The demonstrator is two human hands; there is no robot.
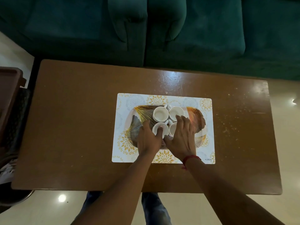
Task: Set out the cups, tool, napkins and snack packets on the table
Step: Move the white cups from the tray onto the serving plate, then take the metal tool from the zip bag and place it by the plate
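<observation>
Several white cups stand close together on a patterned tray (197, 116), which lies on a white and gold placemat (206, 103) in the middle of a brown table (73, 127). My left hand (148, 140) grips the near left cup (159, 128), with one finger inside its rim. My right hand (182, 138) covers most of the near right cup (172, 128), fingers spread over it and reaching the far right cup (176, 112). The far left cup (160, 114) stands free. No tool, napkins or snack packets are in view.
A dark green sofa (178, 33) runs along the far side of the table. A dark wooden piece of furniture (9, 98) stands at the left edge. The shiny floor (48, 207) and my legs show below the table's near edge.
</observation>
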